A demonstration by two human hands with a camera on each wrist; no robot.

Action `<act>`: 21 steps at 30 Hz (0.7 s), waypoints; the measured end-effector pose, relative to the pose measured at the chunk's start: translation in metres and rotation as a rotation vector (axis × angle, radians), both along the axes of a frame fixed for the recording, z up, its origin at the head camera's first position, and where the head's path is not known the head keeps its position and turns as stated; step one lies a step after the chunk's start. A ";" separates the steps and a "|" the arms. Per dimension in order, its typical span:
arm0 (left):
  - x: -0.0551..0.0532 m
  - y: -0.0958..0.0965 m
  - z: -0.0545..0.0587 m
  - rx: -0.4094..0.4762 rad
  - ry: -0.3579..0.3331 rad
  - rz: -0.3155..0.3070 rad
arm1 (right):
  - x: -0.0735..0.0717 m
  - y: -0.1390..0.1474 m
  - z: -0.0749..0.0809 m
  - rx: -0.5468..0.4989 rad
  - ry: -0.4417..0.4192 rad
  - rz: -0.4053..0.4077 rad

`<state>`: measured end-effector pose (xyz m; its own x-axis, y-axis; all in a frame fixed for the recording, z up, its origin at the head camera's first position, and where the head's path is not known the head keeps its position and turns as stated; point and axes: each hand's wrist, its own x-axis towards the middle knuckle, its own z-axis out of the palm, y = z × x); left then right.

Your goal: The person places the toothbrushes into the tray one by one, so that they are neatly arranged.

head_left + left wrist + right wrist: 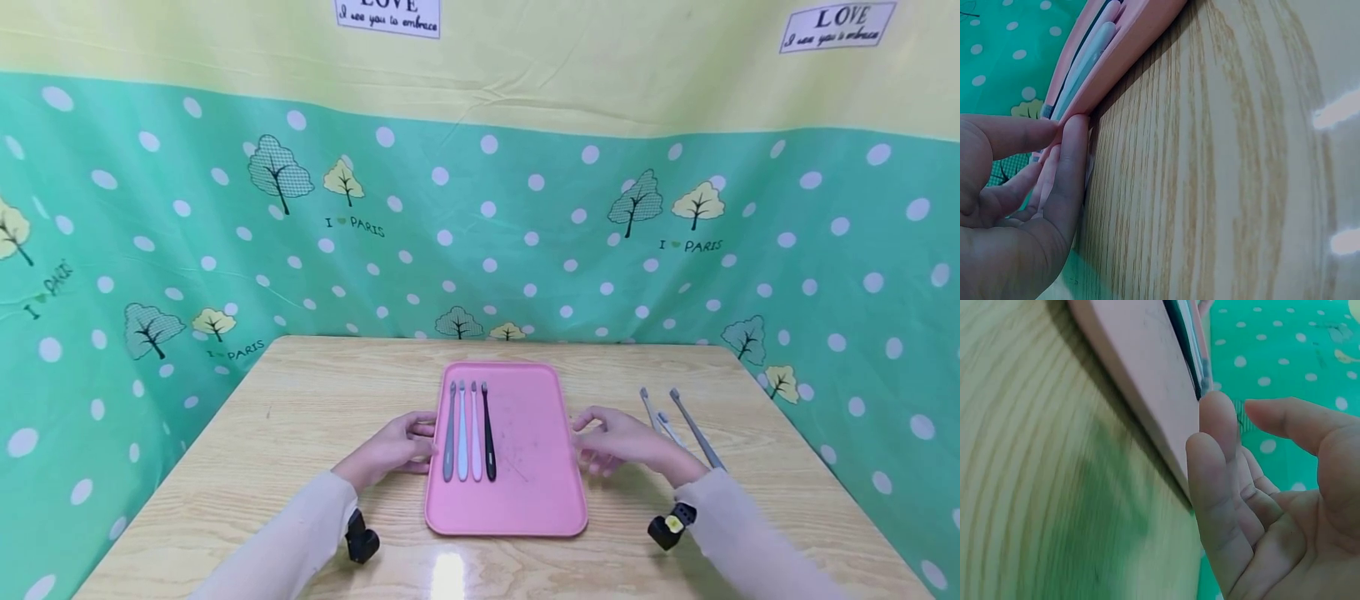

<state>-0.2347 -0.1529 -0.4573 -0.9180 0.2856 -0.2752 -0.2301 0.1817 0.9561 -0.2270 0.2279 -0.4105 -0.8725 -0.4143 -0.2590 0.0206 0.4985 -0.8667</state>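
A pink tray (536,504) lies on the wooden table. Along its left half, side by side with heads to the back, lie a grey toothbrush (449,442), a light blue toothbrush (462,437), a pink toothbrush (476,437) and a black toothbrush (489,442). My left hand (397,447) pinches the tray's left rim between thumb and finger, as the left wrist view shows. At the opposite edge, my right hand (618,437) has its fingers loosely bent right by the tray's side, its thumb apart from them and nothing gripped.
Right of the tray, partly hidden by my right arm, lie a slate-grey toothbrush (697,429), a white toothbrush (669,427) and another grey toothbrush (648,407). A green dotted curtain (487,275) hangs behind the table (337,375) and along both sides.
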 end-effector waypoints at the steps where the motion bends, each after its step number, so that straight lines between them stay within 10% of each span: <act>1: 0.000 0.000 0.000 0.000 -0.001 -0.001 | 0.000 0.004 0.001 0.005 0.000 -0.006; 21: -0.002 -0.001 -0.003 0.016 0.002 0.008 | 0.019 0.089 -0.007 0.087 0.000 -0.143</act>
